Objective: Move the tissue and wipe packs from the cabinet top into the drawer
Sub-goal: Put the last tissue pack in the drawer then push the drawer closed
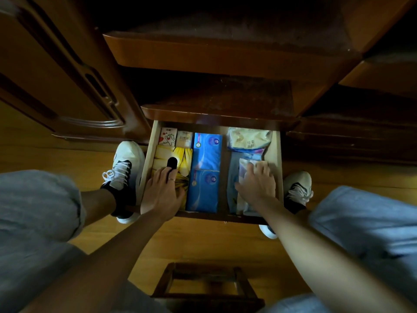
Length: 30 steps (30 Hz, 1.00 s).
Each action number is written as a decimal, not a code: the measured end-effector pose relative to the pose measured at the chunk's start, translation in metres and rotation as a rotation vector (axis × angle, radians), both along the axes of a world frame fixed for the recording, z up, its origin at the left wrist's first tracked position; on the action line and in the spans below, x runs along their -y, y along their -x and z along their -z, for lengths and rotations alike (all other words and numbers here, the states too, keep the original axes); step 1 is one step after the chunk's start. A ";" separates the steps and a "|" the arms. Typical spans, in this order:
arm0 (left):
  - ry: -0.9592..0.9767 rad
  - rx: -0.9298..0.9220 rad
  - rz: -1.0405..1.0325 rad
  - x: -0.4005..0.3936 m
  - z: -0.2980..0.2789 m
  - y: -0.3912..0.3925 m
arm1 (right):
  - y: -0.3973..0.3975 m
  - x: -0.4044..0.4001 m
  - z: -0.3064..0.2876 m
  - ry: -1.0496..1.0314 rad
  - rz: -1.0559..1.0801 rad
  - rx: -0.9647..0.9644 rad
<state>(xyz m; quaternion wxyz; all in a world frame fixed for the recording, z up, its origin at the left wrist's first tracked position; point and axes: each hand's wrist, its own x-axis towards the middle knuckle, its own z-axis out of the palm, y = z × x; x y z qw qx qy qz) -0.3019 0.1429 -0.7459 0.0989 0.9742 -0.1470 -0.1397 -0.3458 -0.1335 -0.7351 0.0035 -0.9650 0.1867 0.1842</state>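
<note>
Seen from above, looking down into an open wooden drawer pulled out beneath a dark cabinet top. Packed side by side in the drawer: a yellow tissue pack at the left, two blue tissue packs laid end to end in the middle, two small white packs at the far left corner, a pale wipe pack at the far right, and a clear-wrapped pack at the near right.

Left hand laid flat on the yellow tissue pack, fingers nearly straight and spread, pressing rather than gripping; a ring worn on one finger. A round black shape just beyond the fingertips, unclear what.

Right hand spread palm-down over the clear-wrapped pack, fingers lying along its top with only a slight bend, thumb stretched toward the blue packs; whether curled round an edge, could not tell.

Both forearms bare and reaching in from below. Knees in grey trousers at either side, white-and-black shoes planted on the wooden floor flanking the drawer. A small dark wooden stool between the legs. A carved cabinet door at the left.
</note>
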 end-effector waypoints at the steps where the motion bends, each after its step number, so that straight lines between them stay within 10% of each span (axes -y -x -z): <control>1: -0.003 0.001 0.002 -0.001 0.001 0.000 | -0.003 -0.003 0.001 0.028 -0.073 -0.008; 12: -0.025 0.012 0.011 -0.002 0.006 -0.001 | 0.011 0.009 0.006 -0.066 -0.082 -0.182; 22: 0.001 -0.055 0.098 -0.001 -0.020 -0.002 | 0.033 -0.001 -0.035 -0.272 0.130 0.084; 30: -0.100 -0.103 0.555 -0.026 -0.070 0.014 | 0.067 0.005 -0.086 -0.437 -0.111 -0.144</control>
